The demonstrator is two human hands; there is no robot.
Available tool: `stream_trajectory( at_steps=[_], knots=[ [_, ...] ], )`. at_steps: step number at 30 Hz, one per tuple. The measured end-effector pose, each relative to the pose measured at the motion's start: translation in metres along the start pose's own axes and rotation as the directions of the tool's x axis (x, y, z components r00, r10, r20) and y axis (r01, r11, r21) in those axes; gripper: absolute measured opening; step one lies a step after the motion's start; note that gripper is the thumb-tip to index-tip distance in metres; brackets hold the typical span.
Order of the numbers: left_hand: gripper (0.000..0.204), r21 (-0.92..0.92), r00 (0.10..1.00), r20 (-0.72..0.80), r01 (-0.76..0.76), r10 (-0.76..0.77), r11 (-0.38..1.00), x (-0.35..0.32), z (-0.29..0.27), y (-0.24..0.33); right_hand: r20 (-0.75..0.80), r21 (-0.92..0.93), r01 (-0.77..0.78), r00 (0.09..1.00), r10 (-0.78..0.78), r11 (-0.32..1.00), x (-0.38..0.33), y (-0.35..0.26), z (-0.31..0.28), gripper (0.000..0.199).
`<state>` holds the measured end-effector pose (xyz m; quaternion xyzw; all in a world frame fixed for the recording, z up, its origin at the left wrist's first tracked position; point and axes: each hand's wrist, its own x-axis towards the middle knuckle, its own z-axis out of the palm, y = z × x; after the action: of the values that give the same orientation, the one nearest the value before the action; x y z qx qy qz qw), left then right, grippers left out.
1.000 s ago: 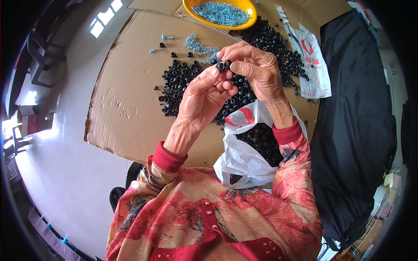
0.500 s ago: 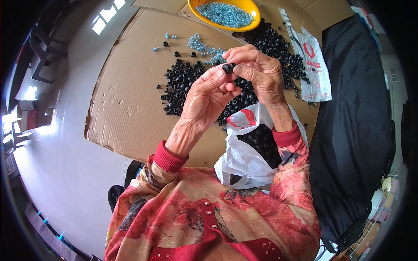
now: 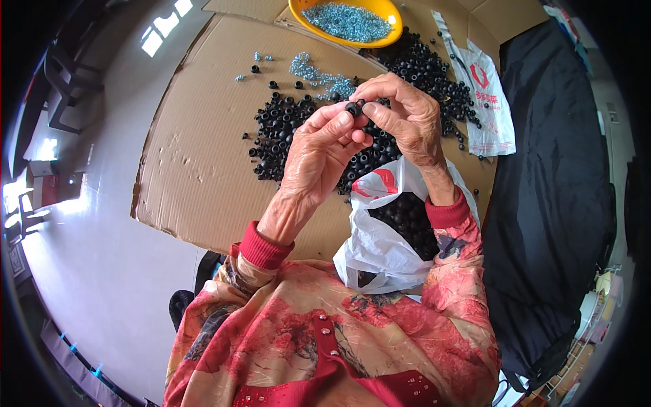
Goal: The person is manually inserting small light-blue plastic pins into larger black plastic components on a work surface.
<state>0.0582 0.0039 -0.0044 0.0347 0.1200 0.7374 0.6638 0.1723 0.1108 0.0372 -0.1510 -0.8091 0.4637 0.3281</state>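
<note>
Between my two hands is a small round black plastic part (image 3: pixel 352 108), with a dark opening showing on it. My left hand (image 3: pixel 315 146) pinches it between thumb and forefinger from the left. From the right, the thumb and fingertips of my right hand (image 3: pixel 407 119) close on the same part; whether they also hold a second piece is hidden. Below my hands lies a heap of hollow black plastic parts (image 3: pixel 274 136) on a cardboard sheet (image 3: pixel 196 136). Small clear-blue pieces (image 3: pixel 308 71) are scattered just beyond that heap.
At the far edge stands a yellow bowl (image 3: pixel 297 15) of clear-blue pieces. Another heap of black round parts (image 3: pixel 434 74) spreads beside a flat white plastic bag (image 3: pixel 491 122). An open white bag (image 3: pixel 366 251) of black balls sits near my right forearm. Black fabric (image 3: pixel 549 190) lies at right.
The black part has turned slightly between my fingertips, and its opening shows more. My right fingers have shifted a little around it. Both hands otherwise keep their place.
</note>
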Motion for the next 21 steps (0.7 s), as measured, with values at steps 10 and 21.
stream_trajectory(
  at_steps=[10,21],
  knots=[
    [0.02,0.031,1.0,0.016,0.013,-0.014,0.999,-0.003,0.0,0.003,0.027,-0.165,0.09,0.996,-0.087,0.982,0.002,-0.008,-0.003,0.012],
    [0.02,0.063,1.0,0.001,0.0,0.0,0.998,-0.003,0.001,0.001,0.078,-0.312,0.162,0.986,-0.145,0.936,0.006,-0.018,-0.008,0.011]
  ],
)
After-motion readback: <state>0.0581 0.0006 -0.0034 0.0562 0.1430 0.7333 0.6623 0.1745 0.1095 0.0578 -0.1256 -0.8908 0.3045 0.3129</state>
